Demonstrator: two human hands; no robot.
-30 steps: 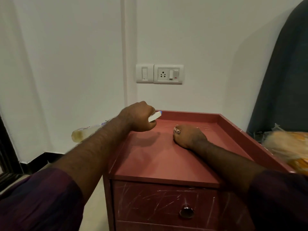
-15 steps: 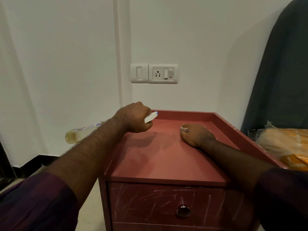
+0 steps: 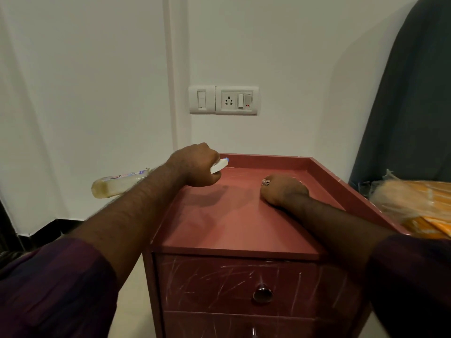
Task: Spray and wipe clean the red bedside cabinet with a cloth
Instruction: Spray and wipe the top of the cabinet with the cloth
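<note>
Holding spray bottle [image 3: 117, 184], pale yellowish liquid inside, left hand [image 3: 195, 167] over cabinet [image 3: 231, 223].

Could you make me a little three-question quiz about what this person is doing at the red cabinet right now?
1. True or false: the left hand holds a spray bottle with its nozzle aimed over the cabinet top.
2. Where does the right hand rest? A) on the drawer knob B) on the cabinet top C) on the wall socket
3. Fill in: the drawer front is covered in pale ____.

Key: 1 true; 2 B; 3 scratches.
</note>
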